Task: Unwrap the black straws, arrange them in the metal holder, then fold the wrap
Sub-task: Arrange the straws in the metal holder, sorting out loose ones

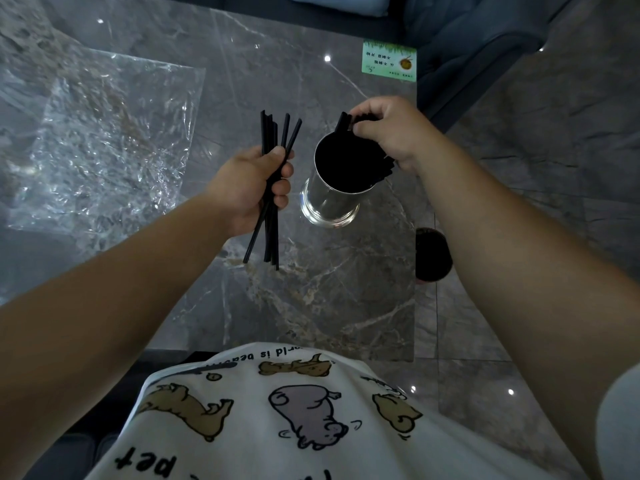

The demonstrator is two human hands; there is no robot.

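Observation:
My left hand (254,188) grips a loose bundle of several black straws (273,140) that stick out above and below the fist. Just right of it stands the shiny metal holder (329,206) on the grey marble table (311,299), its inside dark. My right hand (388,133) is over the holder's far rim and pinches the tops of more black straws (346,121) that lean in the holder. The clear plastic wrap (100,143) lies spread and crinkled on the table at the left.
A green printed card (389,60) lies at the table's far right corner. A dark round object (433,256) sits on the floor just past the table's right edge. A blue-grey sofa (485,29) stands beyond the far edge.

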